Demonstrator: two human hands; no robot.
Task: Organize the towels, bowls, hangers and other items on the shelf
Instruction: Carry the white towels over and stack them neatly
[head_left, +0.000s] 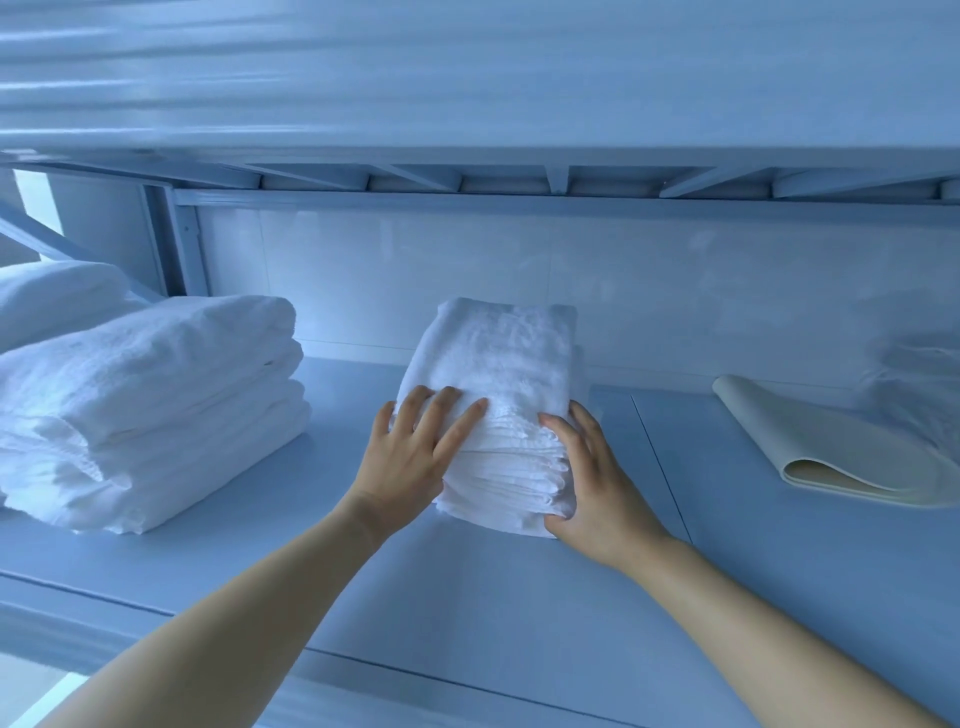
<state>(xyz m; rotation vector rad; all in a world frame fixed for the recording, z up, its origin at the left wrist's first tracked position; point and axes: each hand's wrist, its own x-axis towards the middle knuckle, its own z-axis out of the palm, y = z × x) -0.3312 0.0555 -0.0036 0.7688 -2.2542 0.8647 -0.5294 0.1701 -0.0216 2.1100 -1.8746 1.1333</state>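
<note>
Folded towels (498, 364) are being steadied at the middle of the shelf (467, 597), nearer its back edge than its front. The left hand (410, 462) is being laid flat on their top near corner, fingers straight and spread, gripping nothing. The right hand (597, 483) is being pressed against their right side, fingers extended along it, thumb at the lower front corner. A taller pile (150, 405) is being carried at the shelf's left end, well apart. A folded cream sheet (831, 457) is lying towards the right end.
</note>
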